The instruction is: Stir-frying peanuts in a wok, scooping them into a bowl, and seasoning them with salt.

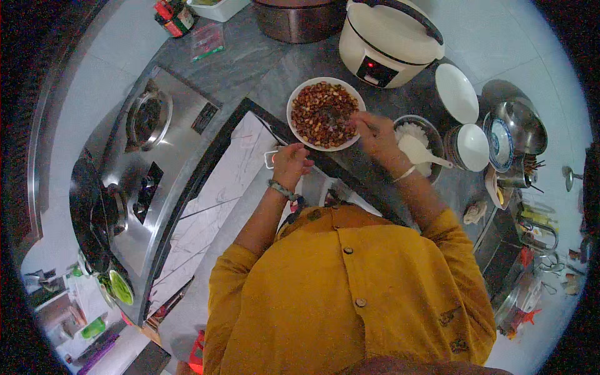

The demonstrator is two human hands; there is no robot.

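Observation:
A white bowl [323, 145] full of small reddish-brown, nut-like pieces stands on the grey stone counter before me. My right hand [375, 136] is at the bowl's right rim with its fingers pinched together; a thin dark utensil seems to reach from them into the food, but it is blurred. Just below the bowl, at the counter's edge, is my left hand [291, 164], its fingers loosely curled, and whether it holds anything is unclear. Right of my right hand sits a dark-rimmed metal bowl [438, 136] of white rice, with a white rice paddle [417, 152] lying across it.
A cream rice cooker [389, 37] and a dark pot [297, 23] stand behind the bowl. Stacked bowls [472, 147] and a blue-patterned plate [499, 143] are at right. A gas stove [183, 101] with a black wok [89, 206] is at left.

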